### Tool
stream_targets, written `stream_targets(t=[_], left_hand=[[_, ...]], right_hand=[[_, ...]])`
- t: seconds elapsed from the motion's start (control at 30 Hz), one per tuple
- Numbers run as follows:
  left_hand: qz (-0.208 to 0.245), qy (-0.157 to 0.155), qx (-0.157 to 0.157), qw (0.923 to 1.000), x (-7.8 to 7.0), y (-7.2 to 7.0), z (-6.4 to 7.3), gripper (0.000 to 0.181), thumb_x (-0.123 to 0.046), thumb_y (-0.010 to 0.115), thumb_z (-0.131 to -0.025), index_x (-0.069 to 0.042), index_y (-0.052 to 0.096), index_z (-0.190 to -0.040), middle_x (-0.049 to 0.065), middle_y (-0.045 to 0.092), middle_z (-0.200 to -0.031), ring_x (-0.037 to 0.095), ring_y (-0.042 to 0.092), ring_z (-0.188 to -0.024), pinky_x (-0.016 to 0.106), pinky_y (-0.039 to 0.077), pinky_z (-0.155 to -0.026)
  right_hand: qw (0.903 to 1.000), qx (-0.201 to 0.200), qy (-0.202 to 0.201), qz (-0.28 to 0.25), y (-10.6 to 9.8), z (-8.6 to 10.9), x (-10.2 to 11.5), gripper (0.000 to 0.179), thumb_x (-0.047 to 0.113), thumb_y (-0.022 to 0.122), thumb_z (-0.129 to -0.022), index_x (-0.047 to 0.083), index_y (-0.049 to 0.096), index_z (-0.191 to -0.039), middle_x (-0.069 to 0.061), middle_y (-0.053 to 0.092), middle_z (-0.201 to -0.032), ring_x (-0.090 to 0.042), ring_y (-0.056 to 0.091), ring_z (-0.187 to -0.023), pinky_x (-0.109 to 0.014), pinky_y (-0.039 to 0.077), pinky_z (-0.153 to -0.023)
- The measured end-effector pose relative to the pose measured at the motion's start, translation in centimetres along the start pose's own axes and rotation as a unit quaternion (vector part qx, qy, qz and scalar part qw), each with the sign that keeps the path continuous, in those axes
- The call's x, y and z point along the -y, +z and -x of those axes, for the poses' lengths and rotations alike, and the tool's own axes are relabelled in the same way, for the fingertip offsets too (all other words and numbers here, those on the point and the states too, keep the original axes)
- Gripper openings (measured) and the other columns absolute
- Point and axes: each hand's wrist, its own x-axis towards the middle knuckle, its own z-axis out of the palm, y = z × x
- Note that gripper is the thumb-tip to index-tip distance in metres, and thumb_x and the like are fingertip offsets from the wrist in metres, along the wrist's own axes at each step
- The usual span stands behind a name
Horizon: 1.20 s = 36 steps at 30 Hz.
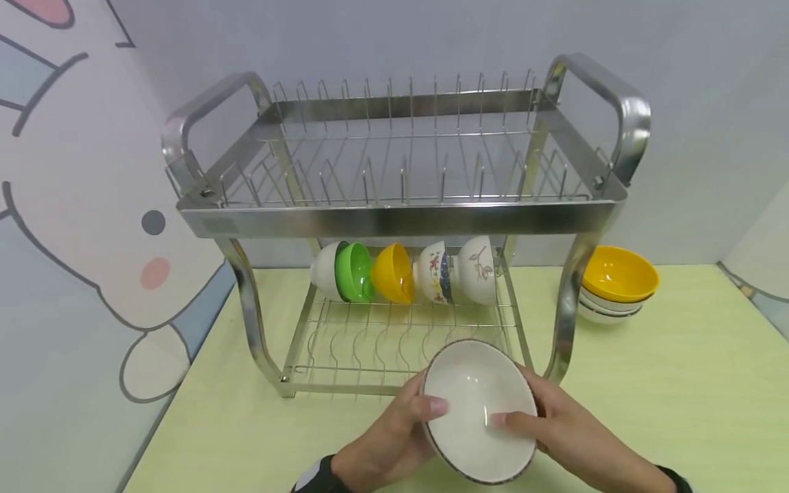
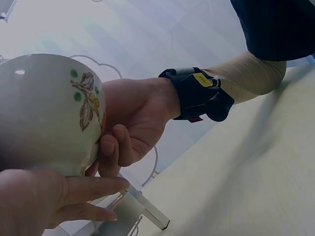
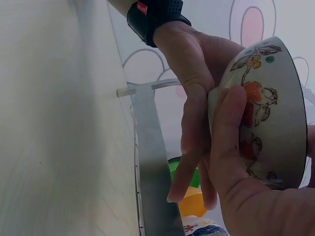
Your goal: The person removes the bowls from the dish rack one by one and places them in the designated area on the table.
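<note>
Bowl (image 1: 470, 445), held between left hand (image 1: 397, 431), right hand (image 1: 557, 424)

Pale green table (image 1: 684, 390) carries two-tier metal dish rack (image 1: 401, 222) plus, near its right legs, bowl stack (image 1: 619, 274), yellow atop white; rack's lower tier holds bowl row (image 1: 392, 274) on edge.

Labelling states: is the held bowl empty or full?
Empty. The head view looks into the bowl: bare white inside, only thumbs of the left hand and right hand over it.
</note>
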Motion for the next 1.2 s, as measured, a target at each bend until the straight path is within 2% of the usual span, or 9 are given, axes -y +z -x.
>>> stream_targets(t=[0.2,0.53,0.67,0.83,0.9,0.97,1.13,1.2], left_hand=[[-0.003,-0.019,0.011,0.9998,0.2,-0.4,0.3,0.070,-0.022,0.052,-0.078,-0.006,0.027,-0.141,0.015,0.045,-0.125,0.028,0.049,-0.108,0.043,0.047,-0.087],[-0.025,-0.031,0.059,0.9974,0.3,-1.1,0.7,0.065,-0.025,0.050,-0.086,-0.007,0.023,-0.143,0.012,0.046,-0.127,0.028,0.049,-0.110,0.043,0.043,-0.092],[-0.049,-0.036,0.074,0.9955,-0.1,-1.3,0.9,0.069,-0.037,0.050,-0.091,-0.008,0.018,-0.146,0.015,0.043,-0.133,0.028,0.047,-0.114,0.045,0.042,-0.094],[-0.118,-0.019,0.098,0.9881,-0.9,-1.4,0.9,0.082,-0.062,0.044,-0.090,-0.015,0.014,-0.149,0.016,0.030,-0.146,0.030,0.039,-0.123,0.045,0.040,-0.097],[-0.152,-0.017,0.093,0.9839,-1.4,-1.7,0.9,0.083,-0.067,0.040,-0.088,-0.017,0.015,-0.149,0.014,0.027,-0.148,0.029,0.036,-0.126,0.045,0.041,-0.097],[-0.180,-0.013,0.084,0.9800,-1.7,-2.1,0.9,0.083,-0.067,0.038,-0.089,-0.014,0.016,-0.149,0.017,0.028,-0.147,0.030,0.035,-0.127,0.046,0.043,-0.095],[-0.208,-0.015,0.047,0.9769,-2.9,-3.4,0.9,0.080,-0.060,0.039,-0.093,-0.007,0.018,-0.147,0.024,0.029,-0.144,0.035,0.034,-0.127,0.054,0.041,-0.096],[-0.215,-0.012,0.028,0.9760,-3.4,-4.0,0.8,0.079,-0.060,0.040,-0.093,-0.007,0.019,-0.147,0.025,0.029,-0.144,0.036,0.033,-0.127,0.056,0.039,-0.097]], right_hand=[[0.9996,0.018,-0.018,-0.014,-0.2,0.2,-0.6,0.062,0.000,0.055,-0.091,0.005,0.024,-0.145,-0.029,0.042,-0.128,-0.042,0.055,-0.100,-0.046,0.054,-0.079],[0.9978,0.024,-0.060,-0.013,-0.5,0.6,-1.4,0.057,-0.009,0.050,-0.089,-0.004,0.027,-0.141,-0.027,0.048,-0.123,-0.042,0.057,-0.095,-0.049,0.056,-0.073],[0.9972,0.032,-0.066,-0.017,-0.5,0.7,-1.2,0.057,-0.010,0.050,-0.088,-0.004,0.028,-0.141,-0.027,0.049,-0.121,-0.042,0.057,-0.095,-0.049,0.056,-0.072],[0.9957,0.040,-0.071,-0.045,-1.0,1.3,-0.4,0.055,-0.011,0.047,-0.089,0.004,0.035,-0.141,-0.021,0.051,-0.122,-0.042,0.056,-0.096,-0.050,0.055,-0.073],[0.9943,0.044,-0.076,-0.060,-1.5,1.6,0.0,0.056,-0.012,0.045,-0.089,0.007,0.036,-0.141,-0.018,0.052,-0.123,-0.041,0.056,-0.097,-0.051,0.055,-0.074],[0.9941,0.041,-0.069,-0.072,-2.1,2.1,0.5,0.055,-0.012,0.044,-0.090,0.012,0.039,-0.140,-0.015,0.053,-0.124,-0.040,0.056,-0.098,-0.050,0.054,-0.076],[0.9956,0.014,-0.047,-0.080,-3.8,3.6,1.8,0.052,-0.009,0.042,-0.093,0.018,0.043,-0.138,-0.011,0.057,-0.122,-0.042,0.058,-0.094,-0.050,0.054,-0.077],[0.9960,0.001,-0.046,-0.077,-4.5,4.1,2.1,0.051,-0.009,0.041,-0.094,0.019,0.044,-0.137,-0.011,0.059,-0.121,-0.043,0.059,-0.092,-0.050,0.054,-0.076]])
